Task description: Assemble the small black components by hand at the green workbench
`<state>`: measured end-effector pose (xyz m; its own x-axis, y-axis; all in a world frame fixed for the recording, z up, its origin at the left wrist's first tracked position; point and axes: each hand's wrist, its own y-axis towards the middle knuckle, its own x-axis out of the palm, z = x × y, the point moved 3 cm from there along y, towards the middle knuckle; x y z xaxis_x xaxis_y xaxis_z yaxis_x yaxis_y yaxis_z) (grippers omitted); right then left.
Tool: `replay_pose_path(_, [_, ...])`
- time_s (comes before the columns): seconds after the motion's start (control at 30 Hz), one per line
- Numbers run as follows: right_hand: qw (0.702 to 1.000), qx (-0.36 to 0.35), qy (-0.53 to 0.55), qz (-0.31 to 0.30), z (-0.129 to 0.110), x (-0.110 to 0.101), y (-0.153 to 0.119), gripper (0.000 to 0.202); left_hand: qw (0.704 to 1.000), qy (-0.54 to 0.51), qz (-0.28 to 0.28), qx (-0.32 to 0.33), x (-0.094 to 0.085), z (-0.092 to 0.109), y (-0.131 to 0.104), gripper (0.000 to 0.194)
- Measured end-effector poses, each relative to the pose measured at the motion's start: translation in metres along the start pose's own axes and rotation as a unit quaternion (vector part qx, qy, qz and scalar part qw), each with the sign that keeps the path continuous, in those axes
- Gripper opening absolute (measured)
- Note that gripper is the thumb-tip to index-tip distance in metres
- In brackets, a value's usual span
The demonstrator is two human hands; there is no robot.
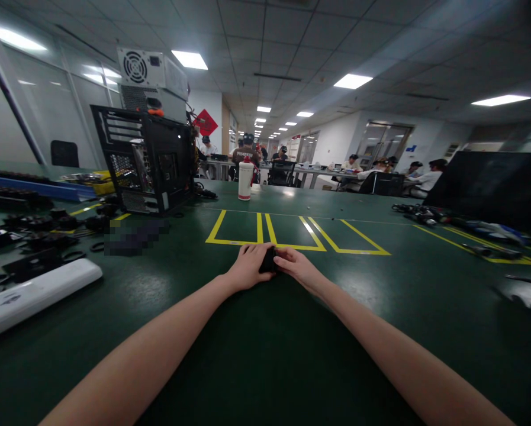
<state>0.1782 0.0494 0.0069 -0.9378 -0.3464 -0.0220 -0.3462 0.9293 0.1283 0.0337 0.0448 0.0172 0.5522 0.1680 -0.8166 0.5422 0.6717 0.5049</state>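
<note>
Both my hands meet at a small black object (268,261) low over the green table (265,367), near the yellow tape. My left hand (250,266) wraps round its left side, with the fingers over the top and the thumb toward me. From the right, the fingertips of my right hand (294,264) pinch its side. The fingers cover much of the object, so its exact kind cannot be made out. Yellow tape outlines (260,228) lie on the table just beyond my hands.
At the left stands an open black computer case (152,160) with power supplies (152,71) on top. A white cup (245,180) stands beyond the tape. Black parts and a long white device (38,296) lie left; cables and tools (418,213) lie right. People sit at far tables.
</note>
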Motion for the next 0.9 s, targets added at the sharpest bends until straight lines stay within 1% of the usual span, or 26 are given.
replay_pose_path(0.13, [0.999,-0.029,-0.024,-0.024,-0.0023,-0.0004,-0.0044,0.038,1.000,-0.004,-0.003,0.003,-0.0017,0.0011,-0.0004,0.061])
replay_pose_path(0.2, [0.999,-0.028,-0.022,-0.009,-0.0008,-0.0005,-0.0040,0.033,1.000,-0.004,-0.007,0.000,-0.0021,0.0015,-0.0005,0.061])
replay_pose_path(0.27, [0.999,-0.030,-0.023,0.021,0.0010,-0.0008,-0.0018,0.027,1.000,-0.003,-0.009,-0.004,-0.0019,0.0016,-0.0004,0.061])
replay_pose_path(0.4, [0.999,-0.018,-0.013,0.045,0.0037,-0.0004,0.0035,0.028,1.000,0.000,-0.003,-0.003,-0.0001,0.0007,0.0003,0.062])
replay_pose_path(0.53, [0.999,0.010,0.002,0.031,0.0025,-0.0005,0.0035,0.030,1.000,0.000,-0.002,-0.002,0.0029,-0.0013,0.0008,0.064])
replay_pose_path(0.67, [0.999,-0.030,-0.022,-0.001,-0.0018,-0.0012,-0.0011,0.034,1.000,-0.002,0.002,0.001,0.0046,-0.0030,0.0009,0.063])
replay_pose_path(0.73, [0.999,-0.035,-0.023,-0.011,-0.0014,-0.0011,-0.0026,0.036,1.000,-0.001,0.004,0.004,0.0047,-0.0033,0.0008,0.063])
replay_pose_path(0.8, [0.999,-0.027,-0.016,-0.005,0.0006,-0.0008,-0.0026,0.033,1.000,-0.001,0.004,0.006,0.0042,-0.0033,0.0008,0.063])
replay_pose_path(0.9, [1.000,-0.019,-0.008,0.021,0.0035,0.0000,-0.0006,0.028,1.000,0.000,0.003,0.002,0.0034,-0.0026,0.0010,0.063])
